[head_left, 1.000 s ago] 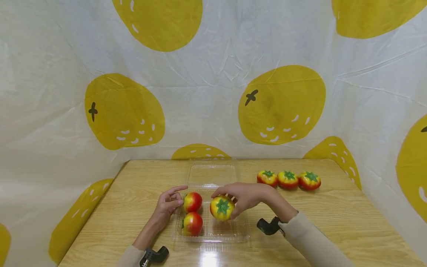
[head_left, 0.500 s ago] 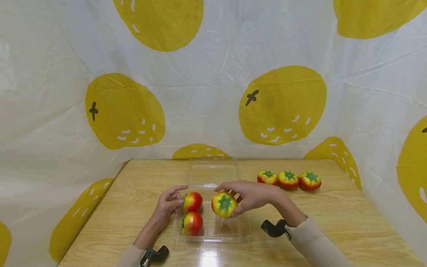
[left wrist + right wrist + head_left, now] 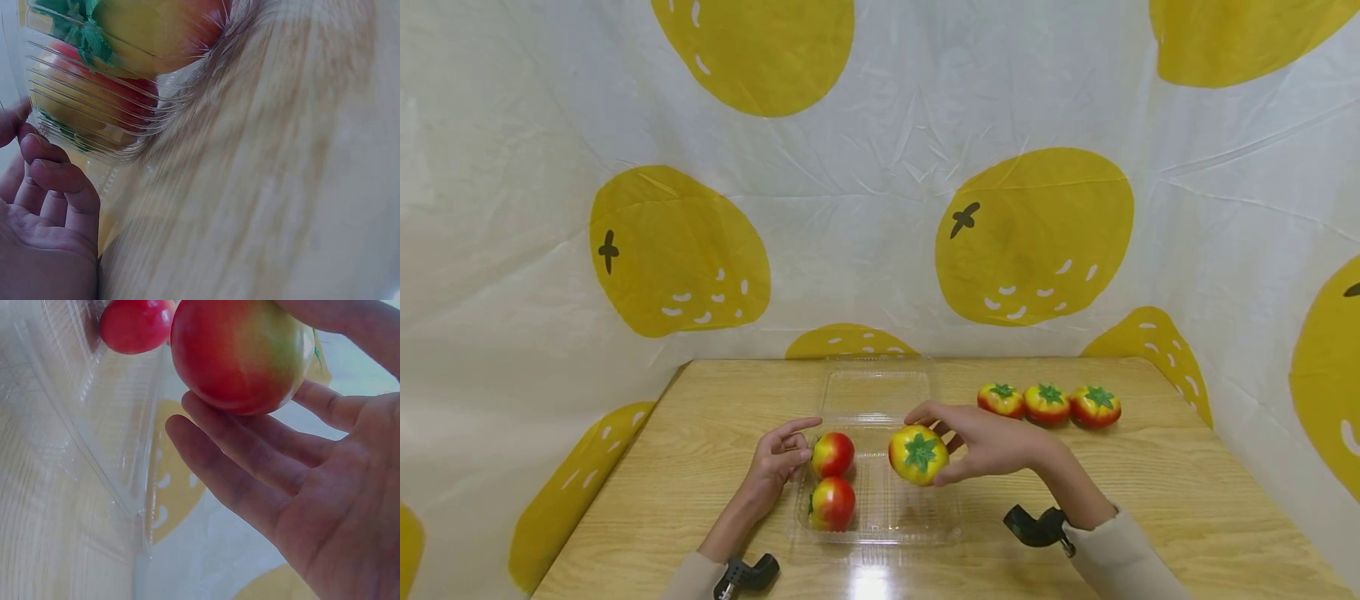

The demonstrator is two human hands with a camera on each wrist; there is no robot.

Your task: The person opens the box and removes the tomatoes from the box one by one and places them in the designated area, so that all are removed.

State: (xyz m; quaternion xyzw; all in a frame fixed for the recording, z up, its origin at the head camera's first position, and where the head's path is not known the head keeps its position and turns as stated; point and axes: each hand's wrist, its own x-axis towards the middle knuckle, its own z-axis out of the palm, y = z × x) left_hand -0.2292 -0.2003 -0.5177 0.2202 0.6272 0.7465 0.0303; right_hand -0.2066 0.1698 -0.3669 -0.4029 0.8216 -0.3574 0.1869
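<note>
My right hand (image 3: 977, 437) grips a red-and-yellow toy tomato (image 3: 918, 455) with a green leafy top, thumb on one side and fingers on the other. It is held over the right half of a clear plastic clamshell box (image 3: 880, 533). In the box's left half two more toy tomatoes lie on their sides, a rear tomato (image 3: 833, 455) and a front tomato (image 3: 832, 504). At the box's left wall my left hand (image 3: 772, 467) pinches the rim between thumb and index finger, the other fingers curled, as the left wrist view shows.
The box's clear lid (image 3: 877, 393) lies folded open toward the back. A row of three toy tomatoes (image 3: 1048, 405) stands at the back right of the wooden table (image 3: 730, 408). A fruit-printed curtain (image 3: 850, 250) hangs behind the table and at both sides.
My right hand has moved right and slightly up with the toy tomato in its grip. The left hand and the two tomatoes in the box have stayed in place.
</note>
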